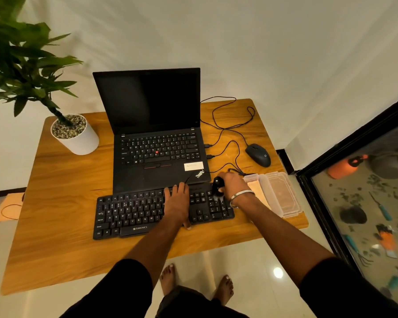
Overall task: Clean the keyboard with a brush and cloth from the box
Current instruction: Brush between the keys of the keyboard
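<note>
Black keyboard [133, 213] lies on the wooden bench [55, 203], in front of an open laptop [154, 134]. Left hand [177, 203] flat on the keys, grip released, fingers spread. Right hand [232, 183] in a clenched grip on a black brush [217, 185], bristles down on the keyboard's right end. Clear plastic box [278, 193] sits open just right of that hand; cloth not clearly visible.

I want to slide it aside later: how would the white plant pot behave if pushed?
The white plant pot probably feels heavy, since pebbles fill it to the rim. It may tip rather than slide if pushed high up, because the tall plant leans well out to one side.
</note>
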